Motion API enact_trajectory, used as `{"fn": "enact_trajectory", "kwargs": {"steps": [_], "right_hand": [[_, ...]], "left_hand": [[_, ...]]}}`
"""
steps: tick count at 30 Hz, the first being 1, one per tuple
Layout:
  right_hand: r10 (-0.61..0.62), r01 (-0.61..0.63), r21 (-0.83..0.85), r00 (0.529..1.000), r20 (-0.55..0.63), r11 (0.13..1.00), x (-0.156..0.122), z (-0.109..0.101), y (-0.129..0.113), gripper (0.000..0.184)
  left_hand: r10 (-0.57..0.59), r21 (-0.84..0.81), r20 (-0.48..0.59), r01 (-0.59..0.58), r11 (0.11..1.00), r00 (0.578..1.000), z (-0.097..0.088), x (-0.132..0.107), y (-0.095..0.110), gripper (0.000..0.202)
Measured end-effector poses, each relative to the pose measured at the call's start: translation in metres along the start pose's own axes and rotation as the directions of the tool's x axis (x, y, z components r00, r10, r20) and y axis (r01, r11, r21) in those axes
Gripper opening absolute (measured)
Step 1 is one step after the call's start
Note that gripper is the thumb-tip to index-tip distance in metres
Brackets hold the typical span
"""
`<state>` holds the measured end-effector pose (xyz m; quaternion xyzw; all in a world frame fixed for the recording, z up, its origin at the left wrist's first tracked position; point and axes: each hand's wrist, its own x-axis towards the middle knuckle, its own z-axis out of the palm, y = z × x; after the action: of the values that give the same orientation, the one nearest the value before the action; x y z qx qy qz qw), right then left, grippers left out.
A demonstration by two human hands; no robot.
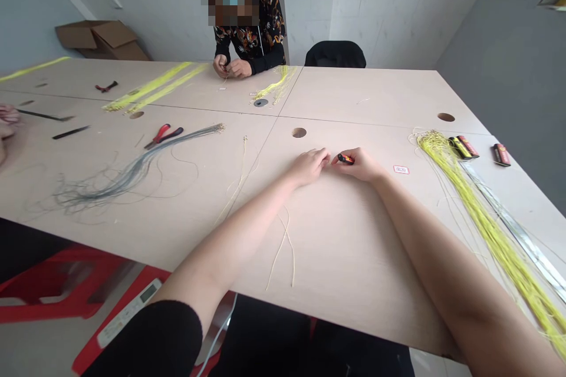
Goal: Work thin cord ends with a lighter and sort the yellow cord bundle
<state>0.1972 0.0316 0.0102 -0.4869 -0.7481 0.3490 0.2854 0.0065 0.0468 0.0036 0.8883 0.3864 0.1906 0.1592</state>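
My left hand [312,166] is closed in a pinch just above the table, its fingertips near those of my right hand. It appears to pinch a thin pale yellow cord [289,237]; the held part is hidden, while two loose tails come out below my forearm and cross on the table. In my right hand [363,166], the fingers are closed round a small black-and-orange lighter [345,159]. Left of my hands lies another pale cord [243,168]. A small red-bordered label [401,169] rests on the table to the right of my right hand.
A yellow cord bundle [480,212] and several lighters [501,155] lie right. Grey cords [145,162] and red-black pliers [164,134] lie left. Across the table [354,283], a co-worker's hands [233,66] work near yellow cords; another person's hand [6,123] shows far left.
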Motion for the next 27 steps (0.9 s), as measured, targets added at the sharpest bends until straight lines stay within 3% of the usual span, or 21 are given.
{"fn": "enact_trajectory", "kwargs": {"steps": [10,19,23,27], "right_hand": [[-0.026,0.025,-0.084,1.0,-0.001,0.996,0.0,0.003,-0.001,0.021],[-0.026,0.025,-0.105,1.0,-0.016,0.994,0.001,0.004,-0.003,0.028],[-0.002,-0.005,-0.093,0.997,-0.072,0.996,0.001,0.004,-0.004,0.029],[0.036,-0.042,-0.03,0.981,-0.192,0.999,0.004,0.007,-0.006,0.028]], "left_hand": [[0.001,-0.003,0.011,-0.001,1.0,1.0,0.001,0.0,-0.001,0.015],[0.01,-0.025,-0.009,-0.01,1.0,1.0,0.0,0.0,0.001,0.014],[-0.089,-0.047,-0.033,0.088,0.995,0.995,0.002,-0.003,0.004,0.013],[-0.203,-0.152,-0.135,0.182,0.972,0.97,0.003,-0.005,0.01,0.015]]}}
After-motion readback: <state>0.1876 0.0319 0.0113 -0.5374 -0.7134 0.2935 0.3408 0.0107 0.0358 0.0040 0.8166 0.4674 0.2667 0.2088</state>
